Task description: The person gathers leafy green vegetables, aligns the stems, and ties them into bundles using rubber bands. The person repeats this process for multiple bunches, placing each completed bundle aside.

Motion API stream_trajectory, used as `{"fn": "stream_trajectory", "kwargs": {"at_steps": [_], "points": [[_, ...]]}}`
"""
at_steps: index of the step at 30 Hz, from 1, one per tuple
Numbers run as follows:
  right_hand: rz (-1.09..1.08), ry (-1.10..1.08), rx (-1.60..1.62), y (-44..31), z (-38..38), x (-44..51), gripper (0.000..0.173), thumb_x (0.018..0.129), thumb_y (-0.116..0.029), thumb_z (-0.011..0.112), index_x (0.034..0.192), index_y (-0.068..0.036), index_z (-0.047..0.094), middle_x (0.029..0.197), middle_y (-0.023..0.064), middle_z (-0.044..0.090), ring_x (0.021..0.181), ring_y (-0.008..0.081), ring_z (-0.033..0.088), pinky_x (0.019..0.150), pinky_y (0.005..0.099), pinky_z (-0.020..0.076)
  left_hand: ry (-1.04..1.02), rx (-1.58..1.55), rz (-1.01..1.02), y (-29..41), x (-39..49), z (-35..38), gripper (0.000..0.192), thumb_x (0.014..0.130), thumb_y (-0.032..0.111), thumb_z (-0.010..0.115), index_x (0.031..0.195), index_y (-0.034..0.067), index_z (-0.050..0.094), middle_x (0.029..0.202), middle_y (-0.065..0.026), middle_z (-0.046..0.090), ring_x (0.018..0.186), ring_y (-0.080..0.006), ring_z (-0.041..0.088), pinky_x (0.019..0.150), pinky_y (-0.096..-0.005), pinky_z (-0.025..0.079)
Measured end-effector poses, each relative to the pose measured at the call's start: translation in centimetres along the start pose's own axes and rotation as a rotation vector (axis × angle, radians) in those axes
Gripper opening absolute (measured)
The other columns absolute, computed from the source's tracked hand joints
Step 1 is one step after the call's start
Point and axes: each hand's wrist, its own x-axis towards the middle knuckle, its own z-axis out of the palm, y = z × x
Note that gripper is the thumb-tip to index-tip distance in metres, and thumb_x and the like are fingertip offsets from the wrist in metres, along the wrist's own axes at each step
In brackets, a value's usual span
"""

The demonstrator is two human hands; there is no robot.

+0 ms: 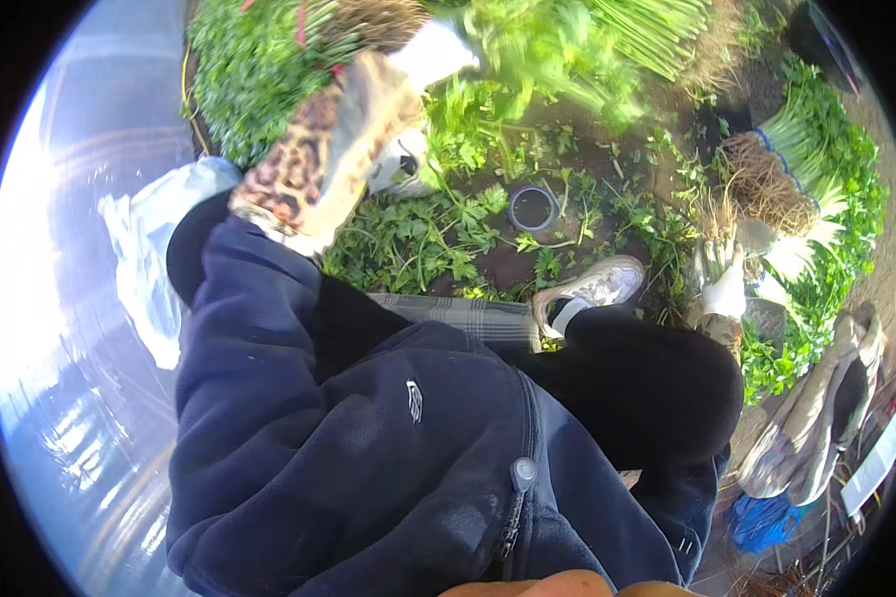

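My left hand (434, 56), in a white glove below a leopard-print sleeve cover (291, 160), reaches out at the top. Motion blurs it beside loose leafy greens (537, 60) that look like celery, and its grip is hard to make out. Beyond my right knee, my right hand (724, 292), also white-gloved, grips a small bunch of rooted stalks (711, 257), roots upward. Next to it lies a larger bundle of rooted greens (821, 168) with a blue tie (780, 157).
Tied greens (246, 82) lie upper left, beside plastic sheeting (60, 298) and a clear plastic bag (153, 254). A tape roll (511, 209) sits on soil among loose leaves, near my shoe (597, 287). A blue plastic bag (765, 522) is at lower right.
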Motion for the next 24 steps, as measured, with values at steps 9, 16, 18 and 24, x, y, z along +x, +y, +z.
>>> {"fn": "stream_trajectory", "kwargs": {"at_steps": [9, 16, 18, 24], "points": [[-0.336, -0.063, -1.106, -9.7, -11.5, 0.9, 0.092, 0.063, -0.037, 0.085, 0.142, -0.011, 0.045, 0.128, 0.0194, 0.060, 0.115, 0.0340, 0.060, 0.097, 0.0414, 0.0482, -0.038, -0.197, -0.042, 6.7, -23.2, -17.1, 0.037, 0.082, 0.021, 0.066, 0.111, -0.001, 0.065, 0.096, -0.0097, 0.070, 0.079, -0.0218, 0.067, 0.070, -0.0314, 0.054], [-0.815, 0.024, -0.904, -29.9, -9.7, -3.6, 0.073, 0.075, -0.025, 0.079, 0.140, -0.013, 0.048, 0.125, 0.0164, 0.062, 0.113, 0.0332, 0.061, 0.093, 0.0387, 0.0486, 0.374, -0.082, -0.415, 1.8, -37.0, -23.5, 0.037, 0.084, 0.024, 0.066, 0.110, -0.003, 0.065, 0.101, -0.0117, 0.070, 0.084, -0.0229, 0.067, 0.074, -0.0327, 0.054], [-0.960, 0.070, -0.874, -31.3, -8.3, -4.4, 0.071, 0.073, -0.025, 0.079, 0.137, -0.012, 0.051, 0.125, 0.0161, 0.062, 0.112, 0.0327, 0.061, 0.094, 0.0384, 0.0484, 0.588, -0.048, -0.529, -1.3, -40.7, -27.0, 0.038, 0.084, 0.025, 0.067, 0.109, -0.003, 0.065, 0.102, -0.0122, 0.070, 0.085, -0.0232, 0.067, 0.075, -0.0331, 0.053], [-1.161, 0.102, -1.026, -37.1, -2.1, -10.6, 0.070, 0.073, -0.034, 0.078, 0.135, -0.012, 0.054, 0.128, 0.0144, 0.061, 0.118, 0.0323, 0.058, 0.101, 0.0403, 0.0454, 1.589, 0.237, -0.729, -4.7, -58.0, -41.4, 0.039, 0.086, 0.028, 0.067, 0.108, -0.004, 0.065, 0.106, -0.0139, 0.069, 0.089, -0.0241, 0.067, 0.079, -0.0342, 0.053]]}}
